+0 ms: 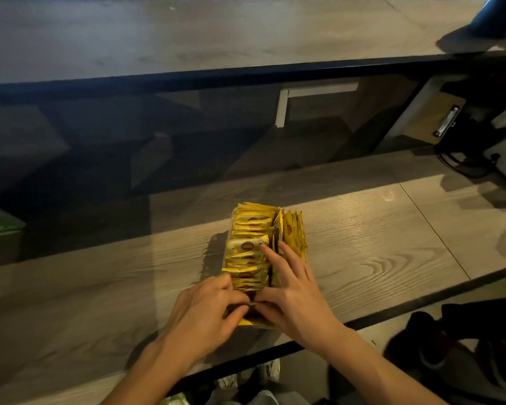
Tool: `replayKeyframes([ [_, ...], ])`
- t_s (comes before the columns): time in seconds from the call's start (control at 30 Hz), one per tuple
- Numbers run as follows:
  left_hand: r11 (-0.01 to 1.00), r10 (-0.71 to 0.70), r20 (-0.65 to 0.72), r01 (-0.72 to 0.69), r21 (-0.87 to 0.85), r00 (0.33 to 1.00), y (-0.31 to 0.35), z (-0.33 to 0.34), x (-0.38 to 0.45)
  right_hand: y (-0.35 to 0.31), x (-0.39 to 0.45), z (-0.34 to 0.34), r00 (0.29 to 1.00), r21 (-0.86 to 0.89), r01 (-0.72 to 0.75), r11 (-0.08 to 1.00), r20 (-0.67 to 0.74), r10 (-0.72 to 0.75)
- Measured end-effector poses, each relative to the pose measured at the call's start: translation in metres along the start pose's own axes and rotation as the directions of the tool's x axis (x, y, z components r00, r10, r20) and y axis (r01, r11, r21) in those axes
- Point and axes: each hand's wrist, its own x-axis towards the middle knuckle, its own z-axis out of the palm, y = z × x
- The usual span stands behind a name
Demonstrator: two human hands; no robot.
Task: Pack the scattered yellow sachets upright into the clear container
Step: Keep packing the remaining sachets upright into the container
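Note:
A clear container [228, 247] stands on the wooden counter, filled with several yellow sachets [250, 229] standing upright in a row, plus a second upright bunch [294, 229] along its right side. My left hand [208, 314] and my right hand [292, 293] meet at the container's near end, fingers pinching the nearest sachet [251, 320] there. The right index finger stretches forward and rests on the tops of the row. Most of the container's near wall is hidden by my hands.
The wooden counter [377, 244] has a black metal front edge [392, 314] just behind my wrists. A dark glass panel rises behind the container. A clipboard [438, 118] and cables lie at the far right. Shoes are on the floor at lower right.

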Motion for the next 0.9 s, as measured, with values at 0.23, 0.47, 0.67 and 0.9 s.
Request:
replayKeyframes([
  [0.23, 0.994, -0.106, -0.080, 0.103, -0.041, 0.991, -0.001, 0.011, -0.005, 0.002, -0.001, 0.012, 0.995, 0.097, -0.030, 0.995, -0.088, 0.038],
  [0.47, 0.871, -0.438, -0.239, 0.344, -0.350, 0.866, 0.008, 0.009, -0.001, 0.051, 0.011, -0.011, 0.906, 0.433, -0.288, 0.854, -0.164, 0.389],
  [0.67, 0.651, -0.597, 0.025, 0.503, -0.569, 0.802, 0.020, -0.006, 0.034, 0.066, 0.033, -0.001, 0.850, 0.561, -0.438, 0.703, 0.003, 0.527],
  [0.9, 0.571, -0.703, 0.025, 0.586, -0.575, 0.710, 0.035, 0.009, 0.041, 0.108, 0.091, -0.023, 0.915, 0.464, -0.402, 0.789, 0.163, 0.370],
])
